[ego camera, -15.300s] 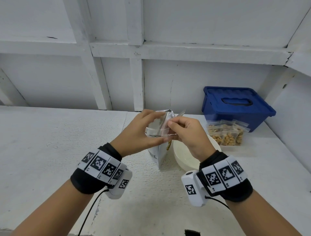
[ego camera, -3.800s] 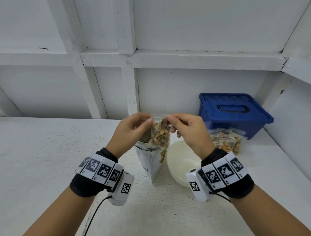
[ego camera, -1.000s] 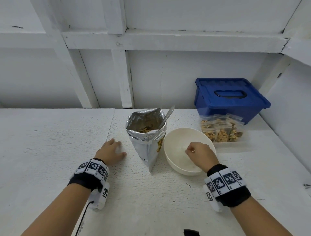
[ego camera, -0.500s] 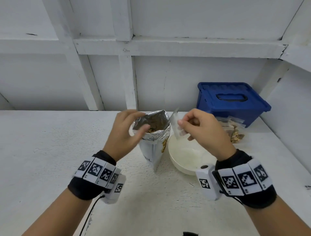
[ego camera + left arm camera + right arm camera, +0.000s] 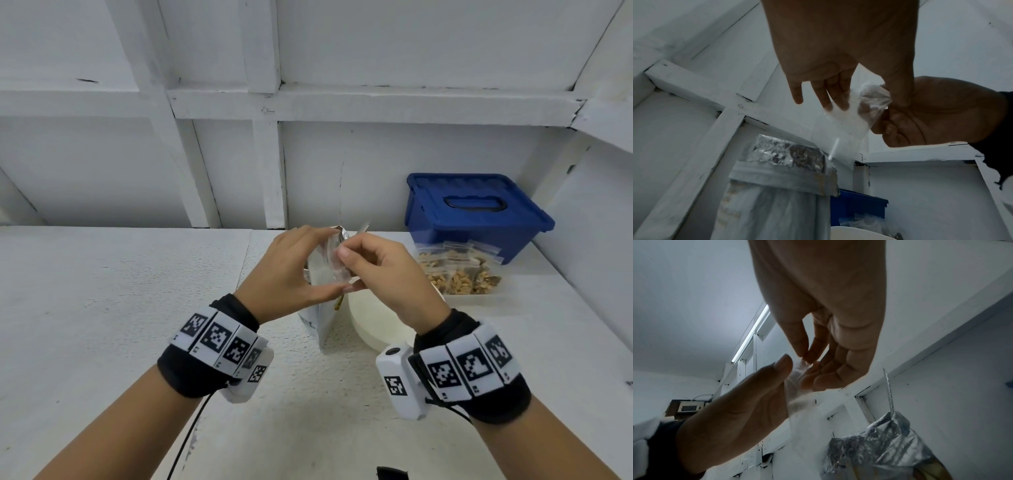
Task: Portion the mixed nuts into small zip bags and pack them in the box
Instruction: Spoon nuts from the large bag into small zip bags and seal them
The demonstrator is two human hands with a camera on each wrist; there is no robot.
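Zip bag [image 5: 330, 265], empty, hangs just above the foil nut pouch [image 5: 785, 175], pinched at its mouth by your left hand [image 5: 291, 274] and right hand [image 5: 380, 274], held together. Peel the lips apart gently, keeping the mouth over the pouch beside the bowl [image 5: 373, 325].

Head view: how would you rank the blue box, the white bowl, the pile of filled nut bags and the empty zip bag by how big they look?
1. Blue box, clearly largest.
2. White bowl and pile of filled bags: look alike, and hands cover part of the bowl, so unranked.
3. Empty zip bag, smallest, though partly hidden.
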